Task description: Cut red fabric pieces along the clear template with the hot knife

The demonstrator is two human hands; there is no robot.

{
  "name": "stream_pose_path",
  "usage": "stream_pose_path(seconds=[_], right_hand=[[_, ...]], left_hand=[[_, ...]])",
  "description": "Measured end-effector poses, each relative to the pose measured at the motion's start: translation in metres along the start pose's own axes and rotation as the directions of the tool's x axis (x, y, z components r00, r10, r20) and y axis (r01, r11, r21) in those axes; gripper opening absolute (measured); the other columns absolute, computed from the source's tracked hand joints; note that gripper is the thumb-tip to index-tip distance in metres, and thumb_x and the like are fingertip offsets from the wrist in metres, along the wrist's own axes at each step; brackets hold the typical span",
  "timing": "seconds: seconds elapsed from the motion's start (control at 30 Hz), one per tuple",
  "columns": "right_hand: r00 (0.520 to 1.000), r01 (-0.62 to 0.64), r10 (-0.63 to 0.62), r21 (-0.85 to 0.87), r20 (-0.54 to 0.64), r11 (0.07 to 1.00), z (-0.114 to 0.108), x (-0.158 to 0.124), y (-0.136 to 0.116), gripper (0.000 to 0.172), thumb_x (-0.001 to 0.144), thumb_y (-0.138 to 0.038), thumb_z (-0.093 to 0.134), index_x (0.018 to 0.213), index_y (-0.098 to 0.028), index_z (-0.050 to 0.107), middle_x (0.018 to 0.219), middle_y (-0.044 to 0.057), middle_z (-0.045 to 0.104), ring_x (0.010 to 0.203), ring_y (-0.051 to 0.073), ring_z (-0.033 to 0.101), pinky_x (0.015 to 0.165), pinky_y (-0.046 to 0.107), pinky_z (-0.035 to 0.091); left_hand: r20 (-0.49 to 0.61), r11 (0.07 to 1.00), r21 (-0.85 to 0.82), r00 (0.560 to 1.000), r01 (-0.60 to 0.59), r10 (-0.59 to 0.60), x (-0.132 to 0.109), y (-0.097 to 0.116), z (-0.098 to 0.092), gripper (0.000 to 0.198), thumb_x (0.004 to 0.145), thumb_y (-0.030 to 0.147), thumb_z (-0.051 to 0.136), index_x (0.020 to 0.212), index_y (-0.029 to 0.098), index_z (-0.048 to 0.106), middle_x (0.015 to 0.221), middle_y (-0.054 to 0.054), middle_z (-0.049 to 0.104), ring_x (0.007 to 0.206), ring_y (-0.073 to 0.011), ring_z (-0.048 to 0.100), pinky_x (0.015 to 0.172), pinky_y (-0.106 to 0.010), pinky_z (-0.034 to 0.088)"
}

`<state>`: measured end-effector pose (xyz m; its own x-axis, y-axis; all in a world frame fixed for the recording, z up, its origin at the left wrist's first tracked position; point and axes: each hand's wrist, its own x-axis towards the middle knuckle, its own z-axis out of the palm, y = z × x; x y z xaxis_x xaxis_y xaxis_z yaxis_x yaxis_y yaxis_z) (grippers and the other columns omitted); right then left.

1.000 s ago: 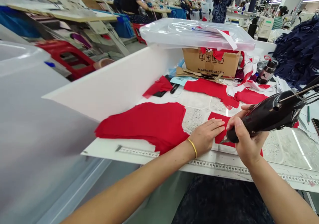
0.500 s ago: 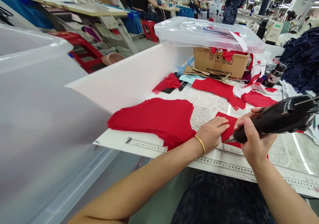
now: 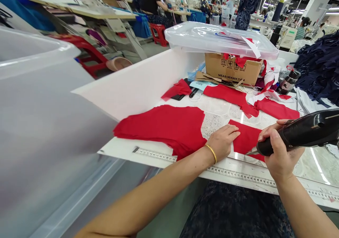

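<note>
My left hand (image 3: 222, 141) lies flat, fingers together, pressing the left edge of a small red fabric piece (image 3: 247, 138) on the white table (image 3: 304, 162). My right hand (image 3: 279, 151) grips a black handheld cutting tool (image 3: 304, 132), whose metal tip touches the lower right edge of that piece. A stack of larger red fabric panels (image 3: 164, 126) lies just left of my left hand. A measuring tape strip (image 3: 238, 175) runs along the table's front edge below both hands.
Behind are a cardboard box (image 3: 233, 72) under a clear plastic lid (image 3: 219, 36), more red pieces (image 3: 230, 95), a dark bottle (image 3: 288, 81) and navy fabric (image 3: 320, 68) at right. A large translucent bin (image 3: 39, 125) stands at left. People work at far tables.
My right hand and the cutting tool have slid rightward along the small red piece's lower edge. My left hand stays pressed on the piece. The view shifted slightly.
</note>
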<state>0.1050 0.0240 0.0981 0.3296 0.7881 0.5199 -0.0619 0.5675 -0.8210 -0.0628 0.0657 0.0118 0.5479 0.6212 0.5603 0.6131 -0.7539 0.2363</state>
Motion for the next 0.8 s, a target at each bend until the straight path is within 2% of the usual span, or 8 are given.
stream_pose_path(seconds=[0.1,0.23,0.4,0.53,0.8], right_hand=[[1.000,0.011,-0.011,-0.007,-0.002,1.000,-0.009,0.003,-0.006,0.022,0.082,-0.026,0.072,0.098,-0.022,0.058,0.061,-0.006,0.061,0.049,0.014,0.059,0.054,0.031,0.053],[0.997,0.037,-0.038,-0.016,-0.062,0.999,-0.017,0.006,-0.008,0.023,0.078,-0.028,0.074,0.094,-0.021,0.059,0.058,-0.007,0.060,0.047,0.014,0.057,0.049,0.029,0.051],[0.997,0.021,-0.024,-0.039,-0.069,0.999,-0.019,0.004,-0.006,0.019,0.079,-0.028,0.075,0.086,-0.021,0.059,0.058,-0.006,0.061,0.047,0.014,0.059,0.051,0.031,0.053],[0.997,0.011,-0.013,-0.021,-0.071,1.000,-0.024,0.005,-0.011,0.023,0.078,-0.029,0.076,0.092,-0.021,0.059,0.059,-0.007,0.061,0.047,0.014,0.059,0.050,0.030,0.052],[0.991,-0.008,-0.003,-0.080,-0.135,0.997,-0.048,0.011,-0.023,0.031,0.074,-0.036,0.080,0.093,-0.022,0.061,0.057,-0.007,0.060,0.047,0.014,0.056,0.049,0.031,0.049]], left_hand=[[-0.013,1.000,0.010,1.000,0.000,0.000,-0.001,-0.001,0.001,0.048,0.079,-0.004,0.046,0.116,0.014,0.070,0.119,-0.012,0.072,0.115,-0.0245,0.067,0.104,-0.045,0.059],[-0.038,0.999,0.028,0.999,-0.016,0.017,-0.002,-0.002,0.002,0.046,0.079,-0.005,0.047,0.114,0.013,0.071,0.116,-0.013,0.073,0.113,-0.0248,0.069,0.101,-0.044,0.060],[-0.073,0.998,0.053,0.997,-0.026,0.030,-0.001,-0.001,0.001,0.045,0.076,-0.005,0.046,0.110,0.011,0.071,0.113,-0.014,0.074,0.109,-0.0254,0.070,0.097,-0.042,0.063],[-0.073,0.998,0.049,0.997,-0.032,0.035,-0.002,-0.002,0.000,0.047,0.075,-0.006,0.046,0.112,0.012,0.070,0.114,-0.013,0.073,0.109,-0.0244,0.070,0.099,-0.043,0.062],[-0.067,0.999,0.036,0.997,-0.031,0.033,-0.003,-0.004,0.001,0.049,0.077,-0.007,0.045,0.114,0.013,0.070,0.116,-0.013,0.073,0.112,-0.0239,0.069,0.100,-0.044,0.061]])
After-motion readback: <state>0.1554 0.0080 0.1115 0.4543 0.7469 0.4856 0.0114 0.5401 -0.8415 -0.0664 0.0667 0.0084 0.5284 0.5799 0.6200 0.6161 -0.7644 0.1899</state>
